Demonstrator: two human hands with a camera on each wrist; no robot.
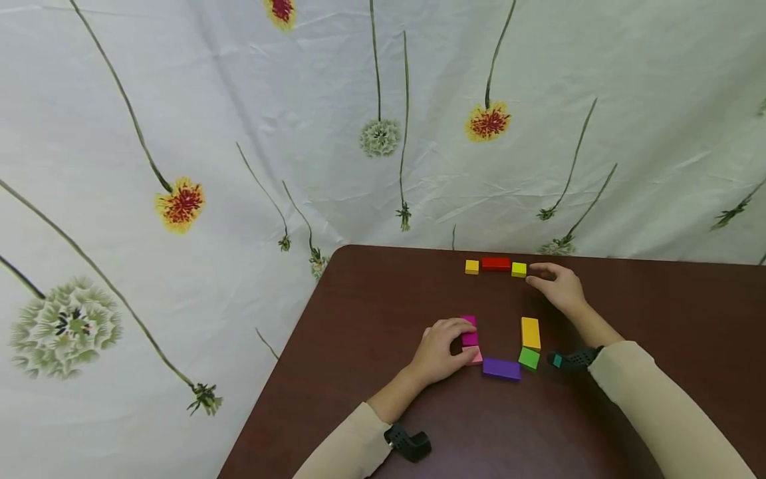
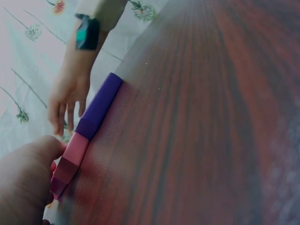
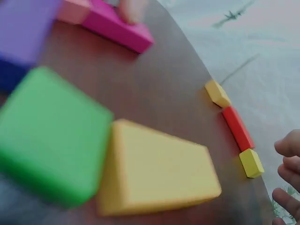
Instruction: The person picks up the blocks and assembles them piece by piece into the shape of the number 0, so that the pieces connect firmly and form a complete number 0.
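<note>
My left hand (image 1: 441, 349) touches two blocks at the left of the layout: its fingers reach onto the magenta block (image 1: 469, 322) and its thumb lies at the pink block (image 1: 475, 356). A purple block (image 1: 501, 369) lies beside the pink one, angled along the near side. On the right, a green block (image 1: 529, 358) meets an orange-yellow block (image 1: 530, 332). Farther back, my right hand (image 1: 561, 287) hovers with fingers apart and holds nothing. Just left of its fingertips is a small yellow block (image 1: 518, 269), in a row with a red block (image 1: 496, 264) and a small orange block (image 1: 472, 267).
The blocks lie on a dark reddish-brown table (image 1: 359, 319) with a rounded far-left corner. Behind it hangs a pale cloth (image 1: 335, 100) printed with flowers. Black bands (image 1: 408, 443) are on both wrists.
</note>
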